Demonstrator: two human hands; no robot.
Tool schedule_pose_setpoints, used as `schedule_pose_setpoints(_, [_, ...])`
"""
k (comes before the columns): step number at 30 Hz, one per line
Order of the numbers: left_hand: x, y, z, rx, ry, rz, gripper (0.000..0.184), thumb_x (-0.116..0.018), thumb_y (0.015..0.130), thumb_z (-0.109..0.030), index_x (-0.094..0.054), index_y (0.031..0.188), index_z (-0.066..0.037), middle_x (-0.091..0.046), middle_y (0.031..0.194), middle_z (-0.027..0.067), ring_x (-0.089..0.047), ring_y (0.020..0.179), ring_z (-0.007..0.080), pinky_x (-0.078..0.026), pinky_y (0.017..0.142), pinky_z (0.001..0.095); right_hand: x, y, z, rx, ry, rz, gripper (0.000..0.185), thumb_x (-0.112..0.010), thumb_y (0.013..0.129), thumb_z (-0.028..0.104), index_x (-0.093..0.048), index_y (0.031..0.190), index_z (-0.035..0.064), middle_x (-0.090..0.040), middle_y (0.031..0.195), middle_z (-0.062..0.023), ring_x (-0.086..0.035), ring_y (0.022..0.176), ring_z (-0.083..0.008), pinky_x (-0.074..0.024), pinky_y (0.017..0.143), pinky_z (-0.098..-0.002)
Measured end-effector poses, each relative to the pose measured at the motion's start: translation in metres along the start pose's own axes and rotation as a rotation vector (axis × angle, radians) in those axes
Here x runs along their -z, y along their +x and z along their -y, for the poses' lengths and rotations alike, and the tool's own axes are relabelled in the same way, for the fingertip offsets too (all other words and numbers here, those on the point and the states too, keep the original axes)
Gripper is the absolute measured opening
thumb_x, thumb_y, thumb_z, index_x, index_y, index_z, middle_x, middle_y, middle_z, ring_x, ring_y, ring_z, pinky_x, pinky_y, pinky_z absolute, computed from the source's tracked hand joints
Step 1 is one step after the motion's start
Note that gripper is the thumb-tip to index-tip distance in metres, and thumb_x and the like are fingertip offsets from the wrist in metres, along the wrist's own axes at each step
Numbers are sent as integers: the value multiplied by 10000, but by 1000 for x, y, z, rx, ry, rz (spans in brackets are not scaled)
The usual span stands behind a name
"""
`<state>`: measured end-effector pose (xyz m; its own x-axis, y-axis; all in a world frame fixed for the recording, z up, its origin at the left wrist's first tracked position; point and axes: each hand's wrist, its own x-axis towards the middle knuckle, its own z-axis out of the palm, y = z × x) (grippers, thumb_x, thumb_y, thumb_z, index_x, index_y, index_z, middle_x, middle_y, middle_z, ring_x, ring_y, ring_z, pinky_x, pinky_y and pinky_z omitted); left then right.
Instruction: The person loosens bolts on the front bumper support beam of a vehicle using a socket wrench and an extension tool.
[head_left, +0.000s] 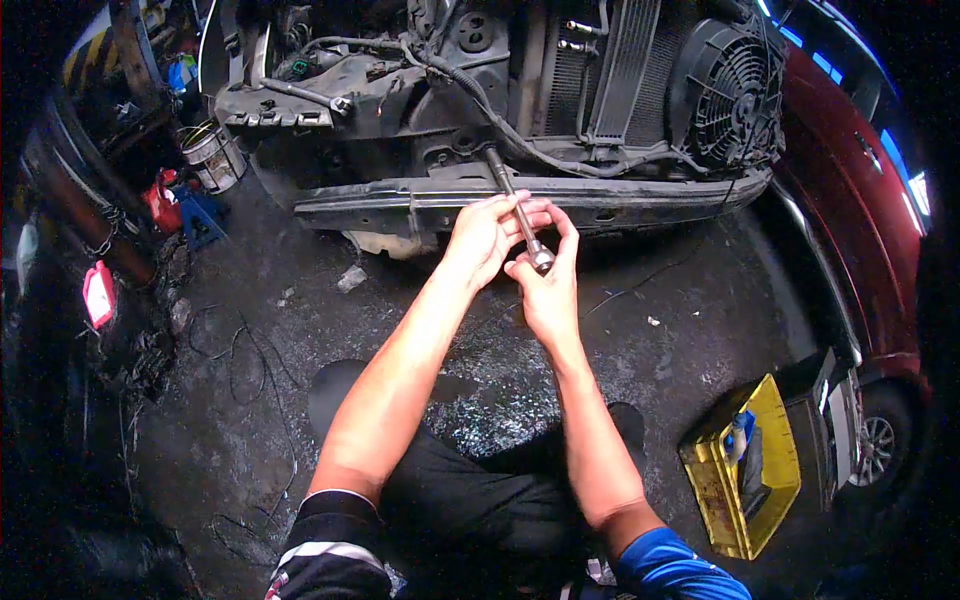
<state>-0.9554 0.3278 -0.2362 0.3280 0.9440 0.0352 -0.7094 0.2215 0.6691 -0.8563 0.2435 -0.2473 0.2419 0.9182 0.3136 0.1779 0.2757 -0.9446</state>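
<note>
A long metal socket extension (503, 180) reaches from the lower front of an opened car front end (440, 190) back toward me, its far end at the panel above the bumper bar. My left hand (485, 237) has its fingers around the middle of the shaft. At the near end, my right hand (549, 285) grips the round ratchet head (541, 260) between thumb and fingers. Whether the far tip sits on a bolt cannot be made out.
A radiator fan (735, 85) is at the upper right, beside a red car (850, 170). A yellow crate (712, 500) stands at lower right. On the left are a bucket (213, 160), a blue stand (200, 218), a red-and-white container (99, 294) and a cable (265, 365).
</note>
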Motion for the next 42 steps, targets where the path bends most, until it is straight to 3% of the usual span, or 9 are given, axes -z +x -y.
schedule_pose_setpoints(7, [1,4,5,-94,406,-137,241,-600,1002,-189,-586,1083,38,-701,1014,187,-719,773,234,-595,755,356,-1,-5,11,-24,-109,-33,811,-629,774,-51,-330,1506,130,-503,822,-3,-492,730,-108,-454,699,-269])
schedule_pose_setpoints(12, [-1,5,7,-18,-18,-21,337,-536,1035,-276,-562,1112,52,-710,1024,215,-720,783,226,-592,729,338,-4,-6,7,-27,-87,-56,825,-643,782,-51,-329,1519,145,-519,849,-12,-509,757,-114,-464,717,-283])
schedule_pose_setpoints(19, [2,5,13,-137,464,-256,318,-649,977,-208,-589,1095,81,-702,910,173,-707,721,213,-599,665,327,-7,-8,-9,-2,-121,-29,823,-654,811,-29,-302,1536,136,-533,894,-18,-530,788,-123,-478,755,-283])
schedule_pose_setpoints(23, [4,7,8,-44,51,-131,339,-554,1019,-183,-567,1158,126,-705,968,215,-721,830,271,-605,776,362,-12,-8,-15,4,172,-11,818,-672,815,-18,-303,1535,99,-561,923,-28,-542,804,-114,-478,769,-265])
schedule_pose_setpoints(24, [4,6,6,-28,139,-106,425,-498,1050,-324,-549,1181,78,-707,1050,209,-700,921,263,-572,867,378,-13,-8,-12,1,217,-15,818,-677,815,-16,-303,1534,90,-566,926,-29,-544,805,-111,-477,770,-259])
schedule_pose_setpoints(31, [-10,-57,10,169,627,0,621,-308,1039,-624,-621,962,-94,-583,796,-28,-478,686,78,-370,602,246,3,8,-14,-194,561,111,566,-588,952,83,-381,1465,-42,-597,970,-40,-559,788,-105,-478,728,-252])
schedule_pose_setpoints(33, [4,-62,17,-228,935,187,652,-439,1042,-529,-445,1421,1,-630,1184,101,-631,1022,185,-500,901,310,9,17,-13,-304,837,145,426,-519,999,129,-468,1384,-47,-609,956,-57,-577,786,-144,-497,743,-290])
schedule_pose_setpoints(35, [3,-78,29,-276,975,127,668,-570,1018,-386,-345,1502,16,-587,1328,161,-608,1194,253,-442,1042,345,15,27,-17,-378,913,201,346,-480,1013,114,-525,1311,-57,-622,899,-82,-593,775,-171,-511,738,-304])
schedule_pose_setpoints(42, [1,-101,20,-264,1422,-77,539,-601,951,-341,-551,1334,35,-686,1020,218,-686,953,368,-528,888,442,14,50,-20,-504,783,348,279,-589,962,105,-649,1208,-13,-652,820,-38,-589,708,-109,-477,634,-231])
